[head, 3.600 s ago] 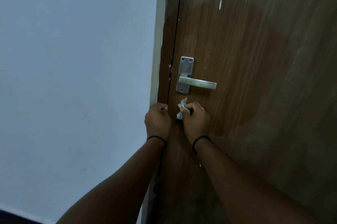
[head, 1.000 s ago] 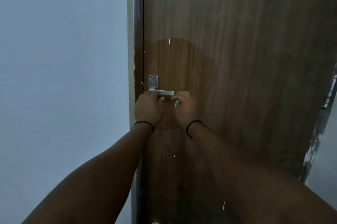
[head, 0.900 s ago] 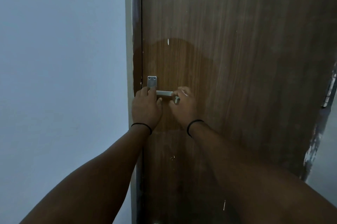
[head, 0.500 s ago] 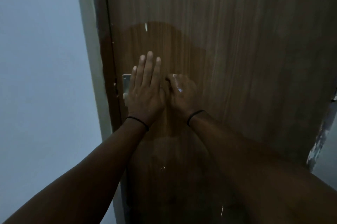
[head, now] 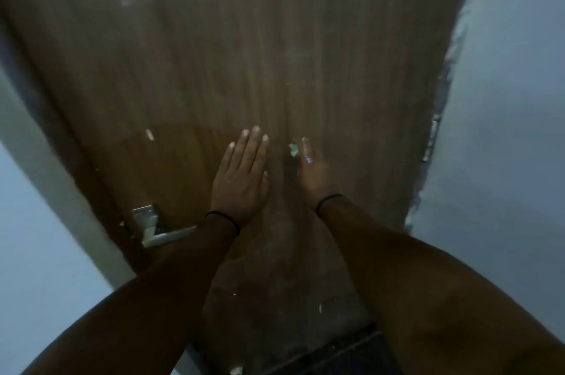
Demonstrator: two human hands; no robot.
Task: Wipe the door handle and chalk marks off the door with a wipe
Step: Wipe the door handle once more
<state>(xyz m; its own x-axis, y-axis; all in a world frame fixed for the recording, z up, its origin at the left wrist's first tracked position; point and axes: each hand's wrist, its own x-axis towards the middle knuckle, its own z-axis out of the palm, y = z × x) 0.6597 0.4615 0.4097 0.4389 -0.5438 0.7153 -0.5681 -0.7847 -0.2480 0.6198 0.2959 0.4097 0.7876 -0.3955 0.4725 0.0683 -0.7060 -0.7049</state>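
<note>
A pale blue-grey wall (head: pixel 36 222) sits left of the brown wood-grain door (head: pixel 214 53), whose upper face looks dull and streaked (the picture is blurred by motion). Low on the door's left edge is the silver metal lever handle with its screwed backplate (head: pixel 153 229). Up and right of the handle, a short white chalk mark (head: pixel 149 134) stands on a darker, glossier patch of the door. Right of that mark, the left hand (head: pixel 241 182) lies flat on the door, fingers straight and close together. Further right of the handle, the right hand (head: pixel 315 176) presses a small crumpled pale green-white wipe (head: pixel 294 149) against the door; how its fingers are set around the wipe I cannot tell. Thin black bands circle both wrists.
</note>
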